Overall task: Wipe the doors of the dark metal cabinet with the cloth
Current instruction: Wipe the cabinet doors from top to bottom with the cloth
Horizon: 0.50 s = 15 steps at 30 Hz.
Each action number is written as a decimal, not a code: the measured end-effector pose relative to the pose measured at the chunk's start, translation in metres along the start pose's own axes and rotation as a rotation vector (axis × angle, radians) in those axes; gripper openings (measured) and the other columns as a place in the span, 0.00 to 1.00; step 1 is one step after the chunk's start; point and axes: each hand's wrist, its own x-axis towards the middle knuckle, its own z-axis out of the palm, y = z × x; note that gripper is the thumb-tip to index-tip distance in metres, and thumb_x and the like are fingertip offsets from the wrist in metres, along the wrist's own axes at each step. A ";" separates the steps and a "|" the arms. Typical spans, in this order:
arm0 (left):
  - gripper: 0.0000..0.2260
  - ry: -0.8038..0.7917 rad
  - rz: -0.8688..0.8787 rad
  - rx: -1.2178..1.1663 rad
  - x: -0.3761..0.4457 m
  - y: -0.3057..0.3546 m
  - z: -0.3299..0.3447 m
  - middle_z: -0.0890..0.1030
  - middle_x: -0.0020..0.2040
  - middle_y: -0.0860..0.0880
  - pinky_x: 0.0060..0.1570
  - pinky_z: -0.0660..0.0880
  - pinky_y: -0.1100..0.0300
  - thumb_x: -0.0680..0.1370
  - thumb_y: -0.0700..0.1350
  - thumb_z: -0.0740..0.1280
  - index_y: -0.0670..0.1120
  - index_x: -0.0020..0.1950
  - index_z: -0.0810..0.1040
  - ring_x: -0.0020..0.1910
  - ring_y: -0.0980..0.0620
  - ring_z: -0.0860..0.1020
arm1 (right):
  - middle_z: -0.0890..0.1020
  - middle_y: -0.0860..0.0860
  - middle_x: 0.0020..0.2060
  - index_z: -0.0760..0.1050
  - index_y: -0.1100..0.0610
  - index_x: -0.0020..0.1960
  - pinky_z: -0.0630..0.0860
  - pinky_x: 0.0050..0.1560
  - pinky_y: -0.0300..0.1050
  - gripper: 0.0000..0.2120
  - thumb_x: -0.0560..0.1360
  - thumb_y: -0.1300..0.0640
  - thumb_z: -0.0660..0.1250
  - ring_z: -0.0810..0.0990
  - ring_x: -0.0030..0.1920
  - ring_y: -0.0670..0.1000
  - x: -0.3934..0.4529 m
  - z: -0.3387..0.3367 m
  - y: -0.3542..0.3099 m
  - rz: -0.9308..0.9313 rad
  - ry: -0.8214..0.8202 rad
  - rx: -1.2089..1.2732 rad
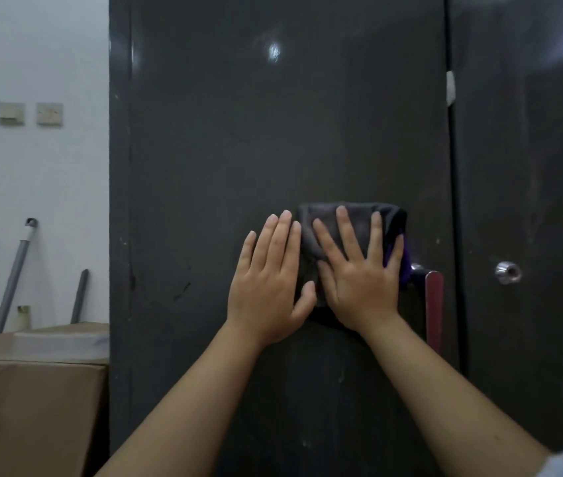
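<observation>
The dark metal cabinet fills the view, its left door (239,132) in front of me and its right door (531,166) past a vertical gap. A dark grey cloth (321,218) with a purple edge lies flat on the left door. My right hand (359,280) presses it there, fingers spread. Just left of it, my left hand (269,280) rests flat on the door, and its thumb touches the cloth's left edge. Much of the cloth is hidden under my right hand.
A reddish lever handle (433,304) sticks out just right of the cloth. A shiny round knob (508,272) sits on the right door. Left of the cabinet stand a cardboard box (32,407), two grey pipes (11,277) leaning on the white wall, and wall sockets (11,113).
</observation>
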 end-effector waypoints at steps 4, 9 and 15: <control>0.32 -0.029 0.022 0.026 0.013 0.015 0.001 0.63 0.73 0.39 0.70 0.59 0.44 0.72 0.54 0.54 0.37 0.72 0.65 0.73 0.41 0.60 | 0.44 0.46 0.77 0.43 0.38 0.75 0.47 0.67 0.73 0.26 0.80 0.42 0.48 0.43 0.75 0.63 0.059 -0.015 0.053 0.182 -0.081 0.007; 0.32 -0.055 0.039 0.020 0.023 0.035 0.009 0.62 0.74 0.40 0.70 0.57 0.44 0.72 0.54 0.53 0.38 0.72 0.64 0.73 0.42 0.58 | 0.39 0.44 0.76 0.40 0.38 0.75 0.48 0.69 0.65 0.25 0.81 0.44 0.46 0.40 0.75 0.59 0.086 -0.035 0.102 0.193 -0.188 0.042; 0.32 -0.070 0.045 0.012 0.026 0.057 0.024 0.62 0.74 0.40 0.69 0.56 0.42 0.72 0.55 0.53 0.39 0.72 0.65 0.73 0.42 0.59 | 0.42 0.45 0.77 0.43 0.40 0.76 0.46 0.72 0.60 0.26 0.81 0.47 0.50 0.39 0.76 0.54 0.052 -0.038 0.126 0.075 -0.212 0.000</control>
